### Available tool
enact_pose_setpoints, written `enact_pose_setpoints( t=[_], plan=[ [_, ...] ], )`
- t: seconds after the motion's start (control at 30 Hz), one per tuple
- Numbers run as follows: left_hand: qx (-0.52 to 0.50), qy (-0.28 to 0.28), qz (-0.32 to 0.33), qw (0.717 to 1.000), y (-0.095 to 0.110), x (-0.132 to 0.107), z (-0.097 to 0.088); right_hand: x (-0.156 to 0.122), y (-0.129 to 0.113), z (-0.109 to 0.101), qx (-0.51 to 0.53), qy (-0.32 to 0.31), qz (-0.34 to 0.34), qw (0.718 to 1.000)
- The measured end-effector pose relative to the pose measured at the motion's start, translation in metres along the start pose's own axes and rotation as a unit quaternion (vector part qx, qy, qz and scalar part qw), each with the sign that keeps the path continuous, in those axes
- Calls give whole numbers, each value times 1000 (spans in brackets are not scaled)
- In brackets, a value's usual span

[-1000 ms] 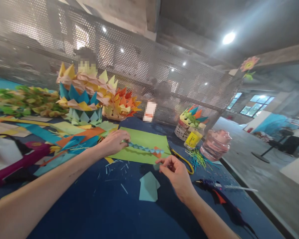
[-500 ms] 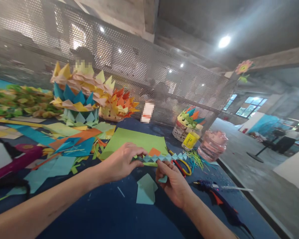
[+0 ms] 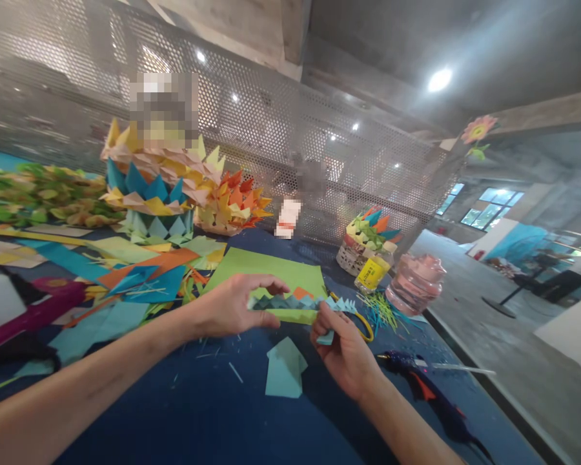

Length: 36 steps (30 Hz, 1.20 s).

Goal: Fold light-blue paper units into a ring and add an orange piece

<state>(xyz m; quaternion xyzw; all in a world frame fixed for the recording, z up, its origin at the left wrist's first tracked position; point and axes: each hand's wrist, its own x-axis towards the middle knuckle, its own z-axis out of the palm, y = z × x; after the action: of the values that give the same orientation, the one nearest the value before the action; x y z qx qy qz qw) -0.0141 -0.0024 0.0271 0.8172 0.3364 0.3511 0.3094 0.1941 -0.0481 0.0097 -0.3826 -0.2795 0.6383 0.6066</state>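
My left hand (image 3: 237,305) pinches one end of a chain of folded teal paper triangles (image 3: 290,302), held just above the dark blue table (image 3: 198,413). My right hand (image 3: 346,352) grips the chain's other end, with a small teal folded piece (image 3: 326,337) tucked under its fingers. A lime green sheet (image 3: 266,268) lies on the table behind the chain. A folded teal paper piece (image 3: 283,368) rests on the table right below both hands.
Tall stacks of folded paper models (image 3: 155,187) and an orange spiky one (image 3: 232,203) stand at the back left. Yellow-handled scissors (image 3: 361,323), a glue gun (image 3: 426,387), a pink jar (image 3: 414,284), a yellow-labelled bottle (image 3: 374,271) and a small basket (image 3: 356,248) are at right. Paper scraps (image 3: 126,278) lie left.
The chain was lifted off the green sheet and brought nearer. My right hand has closed on its free end, holding the small teal piece, and both hands have drawn together.
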Motion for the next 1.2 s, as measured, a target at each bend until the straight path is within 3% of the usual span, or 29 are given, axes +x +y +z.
enact_pose_setpoints(
  t=[0.17,0.27,0.5,0.7,1.03,1.2],
  plan=[
    [-111,50,-93,988,-9,7,-19,5,-8,-5,38,13,-17,999],
    [-144,37,-130,980,-15,8,-17,5,-9,-6,35,5,-23,999],
    [-172,-41,-135,975,-10,3,-6,2,-7,-5,22,-5,-29,999],
    [-197,-60,-131,970,-7,3,-3,4,-5,-5,11,-8,-31,999],
    [-188,-44,-129,973,-7,2,1,0,-2,-2,-9,-14,-30,999],
    [-86,16,-88,992,9,-1,6,-7,1,1,-56,-1,-29,998]
  ],
)
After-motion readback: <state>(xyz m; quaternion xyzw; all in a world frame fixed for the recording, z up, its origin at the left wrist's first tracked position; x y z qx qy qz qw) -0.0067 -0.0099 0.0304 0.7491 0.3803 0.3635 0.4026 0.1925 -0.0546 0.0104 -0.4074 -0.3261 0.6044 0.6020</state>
